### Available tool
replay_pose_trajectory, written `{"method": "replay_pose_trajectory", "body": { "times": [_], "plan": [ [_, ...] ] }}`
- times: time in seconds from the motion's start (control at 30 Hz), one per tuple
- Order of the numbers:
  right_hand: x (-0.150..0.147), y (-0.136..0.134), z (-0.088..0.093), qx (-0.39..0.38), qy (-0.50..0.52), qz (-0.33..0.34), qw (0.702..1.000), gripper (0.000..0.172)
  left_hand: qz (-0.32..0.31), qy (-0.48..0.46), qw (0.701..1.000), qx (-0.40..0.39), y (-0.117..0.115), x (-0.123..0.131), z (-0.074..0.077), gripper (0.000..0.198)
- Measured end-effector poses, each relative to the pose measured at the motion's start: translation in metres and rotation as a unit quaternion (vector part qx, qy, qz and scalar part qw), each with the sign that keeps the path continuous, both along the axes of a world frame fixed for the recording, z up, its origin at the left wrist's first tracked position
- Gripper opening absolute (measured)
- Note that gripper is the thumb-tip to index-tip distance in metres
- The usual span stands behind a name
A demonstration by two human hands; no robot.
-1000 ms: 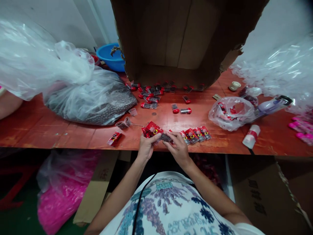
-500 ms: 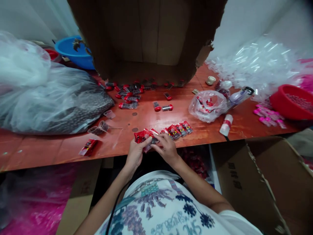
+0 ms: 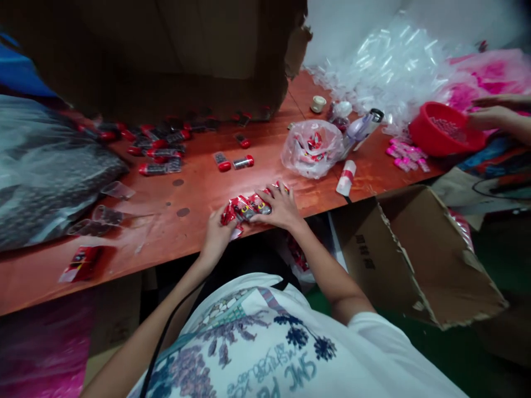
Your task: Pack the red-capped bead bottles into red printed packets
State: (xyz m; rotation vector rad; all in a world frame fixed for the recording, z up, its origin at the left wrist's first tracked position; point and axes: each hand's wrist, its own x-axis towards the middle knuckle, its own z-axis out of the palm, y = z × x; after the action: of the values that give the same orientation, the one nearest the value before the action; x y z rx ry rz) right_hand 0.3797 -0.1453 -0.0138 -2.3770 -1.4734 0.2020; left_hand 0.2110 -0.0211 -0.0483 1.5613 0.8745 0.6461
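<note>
A row of small shiny red packets (image 3: pixel 245 208) with black and yellow print lies along the front edge of the table. At its left end, my left hand (image 3: pixel 216 235) is closed on some of the packets, its thumb against them; part of them hangs near the table edge. My right hand (image 3: pixel 282 209) arches over the right part of the row, thumb on the near side and fingers on the far side, gripping packets. Its fingers and palm hide several of them. A clear plastic bag (image 3: pixel 311 157) holding more red packets stands beyond my right hand.
Red-capped tubes (image 3: pixel 160 160) lie before a big cardboard box (image 3: pixel 199 91). A sack of dark beads (image 3: pixel 50 177) stands left. A white roll (image 3: pixel 345 178) lies right. Another person's hand (image 3: pixel 495 117) is at a red basin (image 3: pixel 431 130). An open carton (image 3: pixel 448 260) stands below the table.
The view has swung right, bringing another person's hands into sight. My right hand has moved from the packets in my left hand onto the row, and its fingers are spread wider.
</note>
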Motion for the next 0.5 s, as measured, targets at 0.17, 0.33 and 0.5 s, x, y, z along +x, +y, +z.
{"method": "replay_pose_trajectory", "body": {
  "times": [0.17, 0.33, 0.5],
  "plan": [
    [0.02, -0.067, 0.0, 0.003, -0.006, -0.039, 0.999, 0.076, -0.132, 0.018, 0.99, 0.045, -0.043, 0.048, 0.0, 0.049],
    [0.029, -0.168, -0.012, 0.002, -0.005, -0.144, 0.99, 0.075, -0.259, -0.017, 0.966, 0.003, -0.105, 0.092, 0.007, 0.052],
    [0.019, -0.216, -0.037, 0.07, 0.085, -0.255, 0.961, 0.066, -0.269, -0.034, 0.932, -0.241, -0.128, 0.108, 0.014, 0.05]
  ]
}}
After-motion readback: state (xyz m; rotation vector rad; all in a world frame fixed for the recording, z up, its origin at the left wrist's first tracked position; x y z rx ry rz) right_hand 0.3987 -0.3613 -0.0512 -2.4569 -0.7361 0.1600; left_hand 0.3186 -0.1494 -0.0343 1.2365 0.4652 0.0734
